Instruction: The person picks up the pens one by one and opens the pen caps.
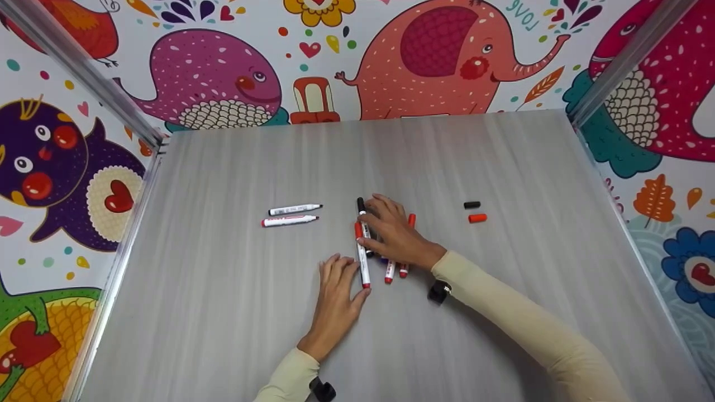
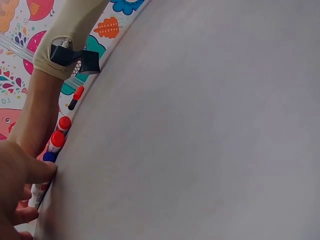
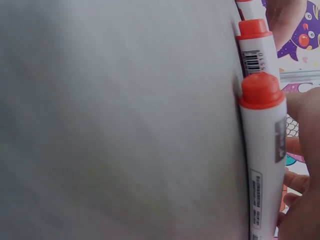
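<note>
The word "LOVE" (image 1: 522, 14) stands tilted on the patterned wall (image 1: 391, 33), right of the elephant's head. In the right wrist view, a marker (image 3: 256, 52) bears a barcode with digits too blurred to read; the nearer marker (image 3: 264, 165) carries small unreadable print.

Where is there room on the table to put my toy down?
The grey table is bare along the near edge left of the left hand, and across the far strip by the cartoon wall. It is crowded in the middle, where the right hand covers a bunch of white markers, between two uncapped markers and two loose caps.
</note>
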A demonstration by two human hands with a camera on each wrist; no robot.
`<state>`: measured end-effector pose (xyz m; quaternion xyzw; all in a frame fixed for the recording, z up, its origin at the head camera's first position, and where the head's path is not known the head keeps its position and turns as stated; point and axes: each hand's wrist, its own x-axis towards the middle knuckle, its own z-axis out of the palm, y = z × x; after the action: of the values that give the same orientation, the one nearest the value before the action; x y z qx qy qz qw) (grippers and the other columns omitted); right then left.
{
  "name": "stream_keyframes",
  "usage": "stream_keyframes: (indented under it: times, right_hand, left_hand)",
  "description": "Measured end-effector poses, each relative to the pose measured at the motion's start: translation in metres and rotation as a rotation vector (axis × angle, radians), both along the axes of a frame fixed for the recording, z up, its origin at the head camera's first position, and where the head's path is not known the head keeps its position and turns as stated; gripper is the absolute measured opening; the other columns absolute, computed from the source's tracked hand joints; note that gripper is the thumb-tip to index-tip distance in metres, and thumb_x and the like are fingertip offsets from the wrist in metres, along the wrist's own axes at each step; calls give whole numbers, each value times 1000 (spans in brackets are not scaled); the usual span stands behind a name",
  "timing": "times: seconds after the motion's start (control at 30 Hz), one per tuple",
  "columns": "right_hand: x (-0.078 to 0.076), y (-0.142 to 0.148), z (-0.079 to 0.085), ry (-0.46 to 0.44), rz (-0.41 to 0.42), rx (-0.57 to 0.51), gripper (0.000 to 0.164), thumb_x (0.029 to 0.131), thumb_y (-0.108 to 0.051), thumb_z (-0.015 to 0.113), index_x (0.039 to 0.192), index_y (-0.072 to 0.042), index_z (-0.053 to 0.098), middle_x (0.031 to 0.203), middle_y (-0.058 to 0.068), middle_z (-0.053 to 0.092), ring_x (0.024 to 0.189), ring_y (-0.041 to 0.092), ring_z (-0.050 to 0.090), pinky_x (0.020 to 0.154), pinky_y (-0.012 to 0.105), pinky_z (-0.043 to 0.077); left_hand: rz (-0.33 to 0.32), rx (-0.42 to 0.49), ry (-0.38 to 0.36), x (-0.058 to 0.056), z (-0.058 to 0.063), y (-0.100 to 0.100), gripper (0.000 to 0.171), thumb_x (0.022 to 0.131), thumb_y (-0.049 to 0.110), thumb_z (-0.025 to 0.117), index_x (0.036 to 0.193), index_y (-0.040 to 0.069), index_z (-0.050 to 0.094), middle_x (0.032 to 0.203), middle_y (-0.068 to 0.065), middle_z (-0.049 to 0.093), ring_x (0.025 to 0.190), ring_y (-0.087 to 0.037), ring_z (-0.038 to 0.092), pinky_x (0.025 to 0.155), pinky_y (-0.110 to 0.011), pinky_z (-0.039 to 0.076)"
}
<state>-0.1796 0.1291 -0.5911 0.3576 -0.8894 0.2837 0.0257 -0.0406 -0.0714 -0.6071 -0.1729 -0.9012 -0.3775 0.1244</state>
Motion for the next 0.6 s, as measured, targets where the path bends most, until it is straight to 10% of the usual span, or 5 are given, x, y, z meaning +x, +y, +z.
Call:
stream_keyframes:
  times: [0.6]
  right_hand:
    - [1,-6,1,2,20,66,48,109,-38,70,143,-5,70,168,24,41,165,45,20,126,69,23]
  left_hand:
    - [0,2,-39,1,1,0,51,89,8,92,134,-3,70,139,-17,61,150,-46,42,124,-79,19]
